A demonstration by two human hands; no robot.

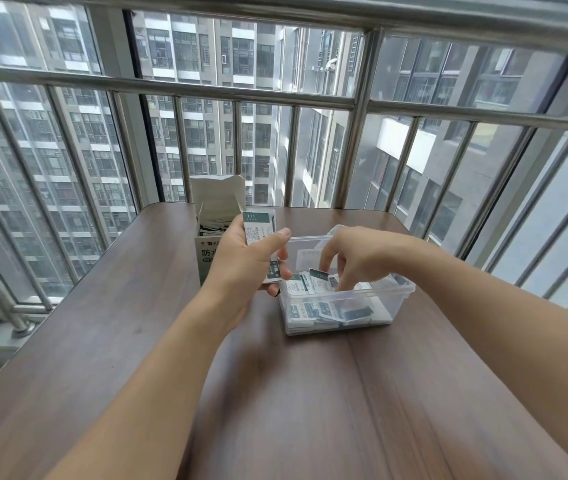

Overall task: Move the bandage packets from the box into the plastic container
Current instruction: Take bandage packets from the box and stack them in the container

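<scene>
Balcony setting, wooden table (109,341) against steel railing (206,91). Midway through transfer, judging by contents. Near table centre: clear plastic container (344,306), already holding many bandage packets (313,284). Right hand (355,258) dipping in, fingers curled down among packets, releasing or arranging; cannot tell which. Left hand (251,261) gripping small stack of packets (258,228). Toward far edge: open box (215,223), more packets inside. Next: feeding held stack into container, then reaching back to box.

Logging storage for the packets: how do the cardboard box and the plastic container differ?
The cardboard box is opaque white, tall and upright with its flap raised; the plastic container is clear, low and wide, without a lid on it. The box stands further back and left, the container nearer. Both rest on the wooden table and hold packets.
</scene>
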